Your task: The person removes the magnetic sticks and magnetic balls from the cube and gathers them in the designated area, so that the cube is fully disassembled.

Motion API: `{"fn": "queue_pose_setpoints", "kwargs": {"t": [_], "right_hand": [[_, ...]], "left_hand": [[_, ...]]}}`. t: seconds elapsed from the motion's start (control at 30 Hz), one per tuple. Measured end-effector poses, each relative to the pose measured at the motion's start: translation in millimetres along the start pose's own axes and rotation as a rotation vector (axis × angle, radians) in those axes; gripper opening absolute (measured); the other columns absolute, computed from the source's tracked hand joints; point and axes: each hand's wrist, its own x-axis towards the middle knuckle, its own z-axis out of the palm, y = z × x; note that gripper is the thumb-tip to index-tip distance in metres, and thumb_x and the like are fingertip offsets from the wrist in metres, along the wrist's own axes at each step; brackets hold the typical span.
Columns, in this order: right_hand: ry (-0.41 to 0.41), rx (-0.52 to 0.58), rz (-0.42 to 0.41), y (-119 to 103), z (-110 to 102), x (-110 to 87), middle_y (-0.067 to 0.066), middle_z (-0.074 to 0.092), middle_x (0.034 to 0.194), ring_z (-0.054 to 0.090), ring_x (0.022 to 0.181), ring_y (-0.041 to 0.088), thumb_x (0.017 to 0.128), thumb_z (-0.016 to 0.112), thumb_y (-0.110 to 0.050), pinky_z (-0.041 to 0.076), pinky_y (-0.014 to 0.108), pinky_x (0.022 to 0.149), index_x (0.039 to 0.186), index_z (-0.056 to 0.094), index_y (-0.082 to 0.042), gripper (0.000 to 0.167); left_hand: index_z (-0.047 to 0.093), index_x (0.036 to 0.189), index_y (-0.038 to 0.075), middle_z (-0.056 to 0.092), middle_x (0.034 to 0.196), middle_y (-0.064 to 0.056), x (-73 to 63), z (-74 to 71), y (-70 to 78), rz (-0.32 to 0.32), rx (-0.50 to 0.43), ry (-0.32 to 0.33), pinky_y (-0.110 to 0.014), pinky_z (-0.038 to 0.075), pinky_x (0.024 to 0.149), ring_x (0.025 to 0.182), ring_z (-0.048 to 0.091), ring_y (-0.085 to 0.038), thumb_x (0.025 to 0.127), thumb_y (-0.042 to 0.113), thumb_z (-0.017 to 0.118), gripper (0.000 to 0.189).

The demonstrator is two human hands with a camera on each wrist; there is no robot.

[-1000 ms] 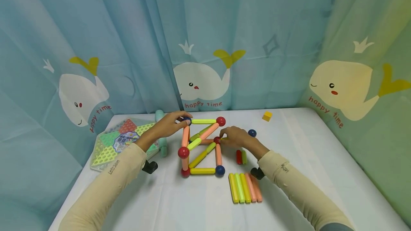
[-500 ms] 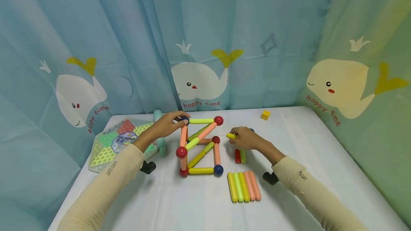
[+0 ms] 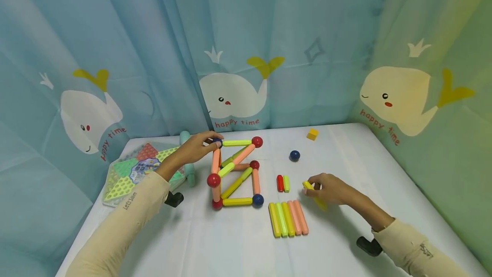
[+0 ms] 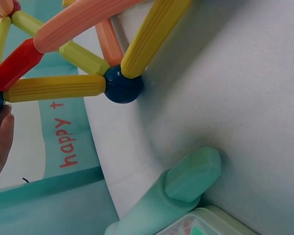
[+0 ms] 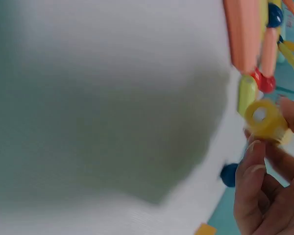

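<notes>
Standing toward the far edge of the table (image 3: 184, 243), a rod-and-ball frame (image 3: 226, 170) is pinched at a blue ball (image 3: 219, 141) by the left hand's (image 3: 197, 146) fingers; nearer the right edge, a yellow rod (image 3: 308, 186) is grasped by the right hand's (image 3: 333, 189) fingers.

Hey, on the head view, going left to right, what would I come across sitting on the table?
Plastic box, stick-and-ball frame, short red stick, short green stick, loose blue ball, small yellow block.
</notes>
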Motion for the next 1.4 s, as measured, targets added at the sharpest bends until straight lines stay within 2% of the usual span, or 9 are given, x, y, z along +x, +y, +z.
{"fn": "queue_pose_setpoints", "kwargs": {"t": [0.2, 0.33, 0.77, 0.97, 1.07, 1.2, 1.3, 1.4], "right_hand": [[-0.077, 0.052, 0.049, 2, 21, -10.0, 0.0, 0.055, 0.075, 0.049, 0.065, 0.014, 0.095, 0.069, -0.03, 0.038, 0.026, 0.057, 0.115, 0.063, -0.009, 0.03], [-0.076, 0.044, 0.006, 2, 27, -11.1, -0.001, 0.054, 0.072, 0.048, 0.063, 0.013, 0.097, 0.065, -0.027, 0.037, 0.025, 0.055, 0.113, 0.064, -0.01, 0.023], [-0.065, 0.076, -0.063, 1, 36, -8.3, -0.003, 0.058, 0.079, 0.049, 0.068, 0.011, 0.103, 0.056, -0.02, 0.041, 0.024, 0.059, 0.113, 0.065, -0.011, 0.017], [-0.073, 0.09, -0.001, -2, 38, -10.3, 0.0, 0.061, 0.084, 0.052, 0.073, 0.015, 0.102, 0.057, -0.02, 0.043, 0.027, 0.062, 0.114, 0.064, -0.011, 0.017], [-0.093, 0.105, 0.018, -2, 36, -10.7, 0.0, 0.061, 0.085, 0.053, 0.073, 0.015, 0.102, 0.057, -0.022, 0.044, 0.028, 0.062, 0.117, 0.063, -0.01, 0.02], [-0.087, 0.11, -0.023, 1, 26, -9.5, 0.0, 0.062, 0.081, 0.055, 0.066, 0.014, 0.101, 0.058, -0.021, 0.047, 0.027, 0.057, 0.119, 0.062, -0.006, 0.024], [-0.04, 0.111, -0.078, -3, 12, -2.7, 0.003, 0.063, 0.077, 0.055, 0.059, 0.012, 0.101, 0.058, -0.018, 0.049, 0.026, 0.053, 0.119, 0.062, -0.002, 0.024], [0.028, 0.122, -0.146, -15, -6, 12.2, 0.007, 0.066, 0.077, 0.056, 0.055, 0.012, 0.102, 0.058, -0.015, 0.05, 0.027, 0.052, 0.119, 0.062, 0.0, 0.023]], "left_hand": [[0.061, 0.134, 0.016, 0.067, 0.124, -0.003, 0.1, 0.6, 0.1, -0.005, 0.0, 0.002, -0.049, 0.049, 0.101, 0.122, 0.058, -0.028, 0.104, 0.033, 0.055, 0.035], [0.062, 0.134, 0.016, 0.067, 0.124, -0.004, 0.5, 0.7, 0.4, -0.007, 0.002, 0.001, -0.049, 0.05, 0.101, 0.122, 0.058, -0.028, 0.104, 0.032, 0.056, 0.034], [0.061, 0.135, 0.014, 0.067, 0.123, -0.004, 0.7, 1.3, 1.1, -0.006, 0.012, 0.004, -0.049, 0.049, 0.101, 0.122, 0.058, -0.028, 0.105, 0.032, 0.055, 0.036], [0.061, 0.135, 0.014, 0.067, 0.124, -0.003, -0.1, 1.3, -0.4, -0.002, 0.009, 0.007, -0.049, 0.05, 0.101, 0.122, 0.058, -0.028, 0.105, 0.032, 0.055, 0.035], [0.061, 0.135, 0.015, 0.067, 0.124, -0.003, -0.6, 1.5, -0.8, -0.003, 0.007, 0.008, -0.049, 0.05, 0.101, 0.122, 0.058, -0.028, 0.105, 0.032, 0.055, 0.035], [0.061, 0.135, 0.016, 0.067, 0.125, -0.003, -1.4, 1.5, -0.2, -0.006, 0.005, 0.003, -0.049, 0.05, 0.1, 0.122, 0.058, -0.027, 0.105, 0.033, 0.055, 0.035], [0.061, 0.135, 0.016, 0.067, 0.125, -0.004, -1.0, 1.0, 0.1, -0.004, 0.002, -0.001, -0.049, 0.05, 0.1, 0.122, 0.058, -0.027, 0.105, 0.032, 0.055, 0.035], [0.061, 0.135, 0.015, 0.066, 0.126, -0.004, -0.3, -0.1, -0.2, 0.0, -0.004, -0.003, -0.049, 0.05, 0.1, 0.123, 0.058, -0.028, 0.105, 0.032, 0.055, 0.035]]}}
